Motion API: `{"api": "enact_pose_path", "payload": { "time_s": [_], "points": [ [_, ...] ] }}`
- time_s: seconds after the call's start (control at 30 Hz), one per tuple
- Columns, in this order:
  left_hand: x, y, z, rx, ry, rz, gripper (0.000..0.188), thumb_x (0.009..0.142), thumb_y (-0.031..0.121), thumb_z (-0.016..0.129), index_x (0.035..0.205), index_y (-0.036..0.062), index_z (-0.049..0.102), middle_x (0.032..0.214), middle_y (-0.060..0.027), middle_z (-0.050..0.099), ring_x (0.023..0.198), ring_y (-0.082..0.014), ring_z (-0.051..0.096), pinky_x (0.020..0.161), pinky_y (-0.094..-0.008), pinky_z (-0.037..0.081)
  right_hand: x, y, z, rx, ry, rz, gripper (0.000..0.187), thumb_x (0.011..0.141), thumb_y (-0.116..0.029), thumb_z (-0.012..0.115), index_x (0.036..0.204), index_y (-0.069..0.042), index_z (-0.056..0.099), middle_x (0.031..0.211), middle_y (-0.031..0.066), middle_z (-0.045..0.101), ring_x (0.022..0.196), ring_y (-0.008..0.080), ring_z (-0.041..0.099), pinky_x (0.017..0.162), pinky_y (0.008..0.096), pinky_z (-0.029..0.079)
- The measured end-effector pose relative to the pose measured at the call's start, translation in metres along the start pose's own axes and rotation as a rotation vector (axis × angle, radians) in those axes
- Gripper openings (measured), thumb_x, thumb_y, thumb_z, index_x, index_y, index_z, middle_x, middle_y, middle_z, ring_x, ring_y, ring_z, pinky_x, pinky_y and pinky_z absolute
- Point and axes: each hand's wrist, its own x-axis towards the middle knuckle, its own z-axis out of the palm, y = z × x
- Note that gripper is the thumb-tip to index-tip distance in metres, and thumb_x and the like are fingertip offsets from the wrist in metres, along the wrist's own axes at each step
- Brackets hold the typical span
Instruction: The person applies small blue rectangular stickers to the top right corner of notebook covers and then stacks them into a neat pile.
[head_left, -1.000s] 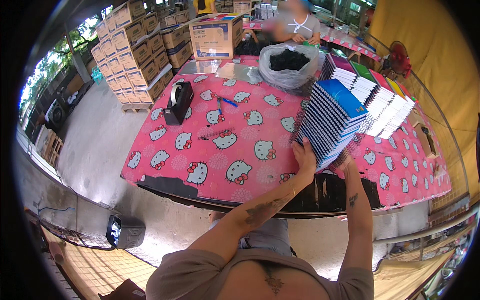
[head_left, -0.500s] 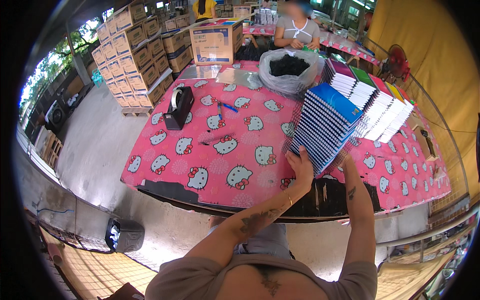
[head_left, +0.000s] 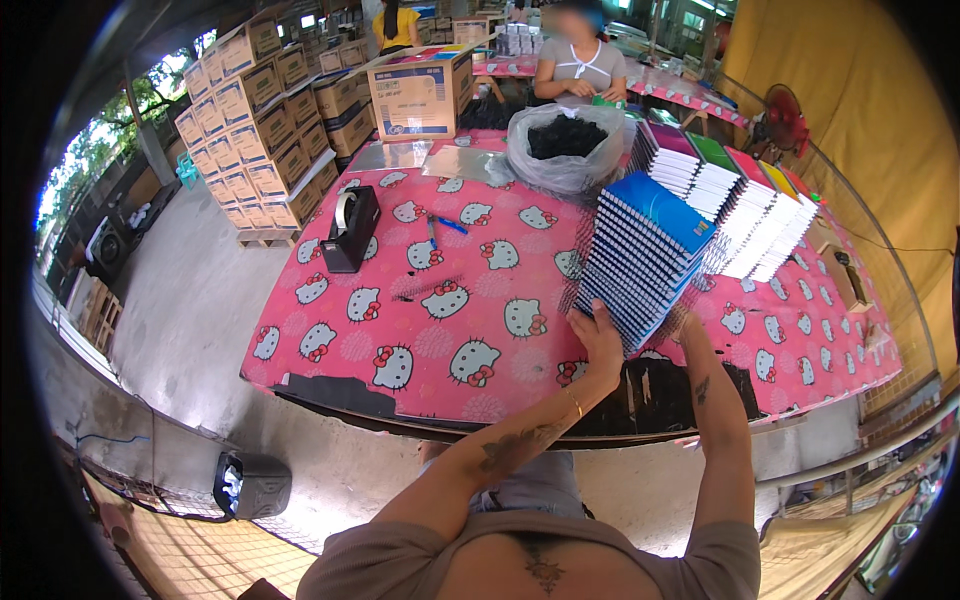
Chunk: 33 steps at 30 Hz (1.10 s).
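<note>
Table (head_left: 420,340): the surface in front of you, in a pink cartoon-print cover, torn to black along your near edge.
Carton stack (head_left: 245,130): rises from a wooden pallet (head_left: 268,238) on the floor, beyond the table to your left.
Co-worker (head_left: 582,66): across the table from you, both hands at a green item (head_left: 606,102).
Single carton (head_left: 415,100): at the far edge of the table, with coloured covers on top.
Notebook row (head_left: 748,222): several white-paged piles with purple, green, red and yellow covers, to the right of your work.
Blue notebook stack (head_left: 645,265): on the table before you, right of centre, tilted, its spiral bindings stepped toward you; dark mesh-like material shows at both sides.
Plastic bag (head_left: 566,150): translucent, filled with black material, just beyond the stack.
Left hand (head_left: 600,345): your fingers are extended and slightly spread, laid against the stack's lower left edge without wrapping round it.
Right hand (head_left: 687,328): at the stack's lower right; your fingers are hidden, so their opening and grip cannot be told.
Tape dispenser (head_left: 352,232): black, on your left.
Pens (head_left: 448,224): two, blue, lying near the dispenser.
</note>
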Motion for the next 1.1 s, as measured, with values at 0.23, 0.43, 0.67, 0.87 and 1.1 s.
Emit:
{"api": "enact_pose_path", "payload": {
  "time_s": [0.23,0.43,0.67,0.87,1.1],
  "points": [
    [-0.022,0.001,-0.011,-0.002,-0.024,-0.005,0.091,0.101,0.060,0.029,0.152,-0.0092,-0.001,0.161,-0.0264,-0.005,0.151,-0.0366,-0.004,0.122,-0.0425,0.003,-0.009,0.009,-0.002,-0.003,-0.014,0.015,0.047,0.097,-0.038,0.056,0.134,-0.008,0.057,0.134,0.0083,0.061,0.119,0.0237,0.059,0.105,0.0409,0.046],
    [-0.027,-0.005,-0.017,0.036,0.007,0.007,0.087,0.102,0.059,0.030,0.154,-0.0045,0.001,0.163,-0.0202,0.000,0.151,-0.0310,-0.001,0.121,-0.0390,0.005,-0.012,0.017,-0.001,-0.010,-0.062,0.018,0.046,0.097,-0.037,0.057,0.134,-0.009,0.057,0.135,0.0077,0.061,0.119,0.0229,0.058,0.106,0.0402,0.045],
    [0.006,-0.007,-0.103,0.399,-0.312,0.389,0.063,0.097,0.032,0.058,0.146,-0.0002,0.034,0.144,-0.0213,0.043,0.131,-0.0365,0.042,0.108,-0.0449,0.036,-0.032,-0.018,0.003,-0.144,0.065,-0.099,0.046,0.098,-0.036,0.057,0.133,-0.006,0.056,0.131,0.0079,0.062,0.118,0.0220,0.058,0.105,0.0392,0.045],
    [0.114,0.101,-0.268,1.578,0.052,0.952,0.062,0.089,0.035,0.064,0.140,0.0045,0.045,0.142,-0.0226,0.045,0.137,-0.0412,0.036,0.109,-0.0571,0.033,-0.111,-0.162,0.109,-0.443,0.183,-0.731,0.052,0.104,-0.041,0.045,0.137,-0.002,0.049,0.129,0.0088,0.059,0.118,0.0199,0.057,0.103,0.0364,0.044],
    [0.135,0.076,-0.305,1.543,-0.121,0.979,0.049,0.094,0.030,0.058,0.137,0.0086,0.049,0.137,-0.0170,0.051,0.131,-0.0373,0.044,0.105,-0.0588,0.036,-0.182,-0.184,0.277,-0.939,0.027,-1.004,0.048,0.103,-0.035,0.045,0.137,-0.002,0.052,0.127,0.0117,0.063,0.121,0.0206,0.057,0.104,0.0339,0.040]
  ]
}}
